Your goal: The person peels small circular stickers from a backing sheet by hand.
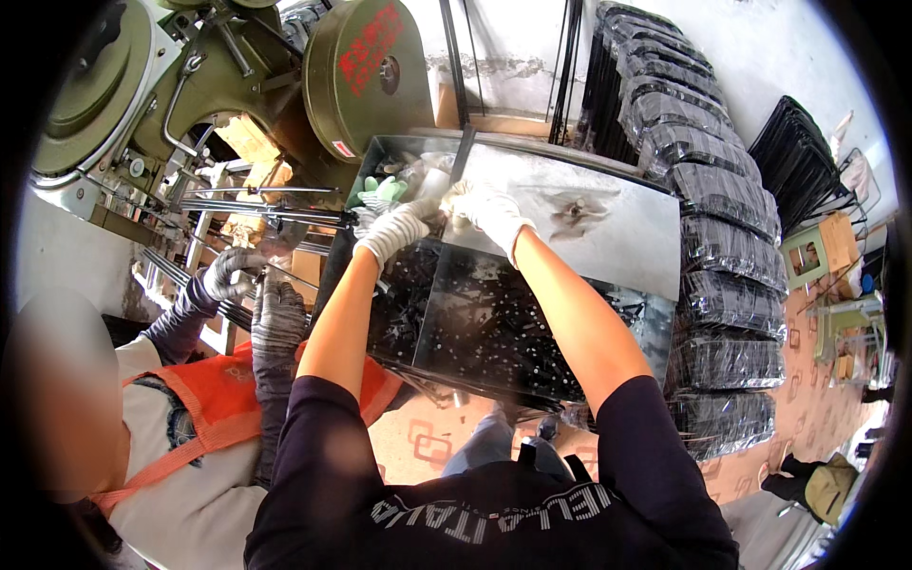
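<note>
While both white-gloved hands curl at the metal bin's (532,285) far end, left hand (397,226) and right hand (486,211) gripping small unclear parts, black bagged bundles (708,237) stacked right, red-lettered green disc (366,71) above.

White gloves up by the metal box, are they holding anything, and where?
Cannot be told. The left hand and right hand meet at the metal box's far corner, gloves hiding any hold.

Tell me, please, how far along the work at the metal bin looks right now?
Done: wrapped black bundles stacked alongside. In hand: left hand and right hand, both in white gloves, reach into the metal bin's far corner. Left: many small dark parts fill the bin.
</note>
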The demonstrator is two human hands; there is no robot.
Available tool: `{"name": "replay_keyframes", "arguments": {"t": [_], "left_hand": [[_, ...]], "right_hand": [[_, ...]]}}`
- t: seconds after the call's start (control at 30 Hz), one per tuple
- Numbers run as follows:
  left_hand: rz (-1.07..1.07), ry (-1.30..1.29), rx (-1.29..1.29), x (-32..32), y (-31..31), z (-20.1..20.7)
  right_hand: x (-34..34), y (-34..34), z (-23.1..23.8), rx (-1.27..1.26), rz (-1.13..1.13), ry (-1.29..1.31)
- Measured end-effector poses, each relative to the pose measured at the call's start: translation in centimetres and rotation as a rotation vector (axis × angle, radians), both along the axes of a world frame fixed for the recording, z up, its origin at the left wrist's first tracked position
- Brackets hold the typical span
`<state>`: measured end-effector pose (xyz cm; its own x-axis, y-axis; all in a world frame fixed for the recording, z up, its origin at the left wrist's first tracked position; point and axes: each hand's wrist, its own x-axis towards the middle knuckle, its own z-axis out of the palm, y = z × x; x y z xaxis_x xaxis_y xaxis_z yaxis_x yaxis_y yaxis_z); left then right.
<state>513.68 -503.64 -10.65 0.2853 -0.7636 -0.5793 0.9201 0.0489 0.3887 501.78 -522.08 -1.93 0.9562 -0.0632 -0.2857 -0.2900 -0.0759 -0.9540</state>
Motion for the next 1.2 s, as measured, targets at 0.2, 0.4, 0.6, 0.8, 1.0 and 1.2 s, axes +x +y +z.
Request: {"name": "replay_keyframes", "arguments": {"t": [0.2,0.4,0.6,0.8,1.0,1.2], "left_hand": [[-0.156,-1.002,0.256,-2.9,-1.8,3.4],[-0.127,-1.141,0.305,-3.6,-2.9,3.2],[-0.087,-1.412,0.552,-3.1,-3.4,2.3],[-0.048,-1.305,0.303,-4.3,-3.4,3.6],[-0.225,-1.552,0.552,-3.5,-3.0,2.8],[-0.246,-1.596,0.603,-4.1,-3.5,4.3]], "right_hand": [[-0.4,0.5,4.0,0.101,-0.059,-0.048],[1.0,-1.4,3.8,0.776,-0.131,-0.389],[-0.7,-5.5,5.5,0.764,-0.371,-0.469],[-2.7,-10.2,1.7,0.062,-0.616,-0.111],[-3.4,-3.0,6.7,-1.236,-0.379,-0.329],[0.9,-1.8,-0.2,-1.175,0.266,-0.283]]}}
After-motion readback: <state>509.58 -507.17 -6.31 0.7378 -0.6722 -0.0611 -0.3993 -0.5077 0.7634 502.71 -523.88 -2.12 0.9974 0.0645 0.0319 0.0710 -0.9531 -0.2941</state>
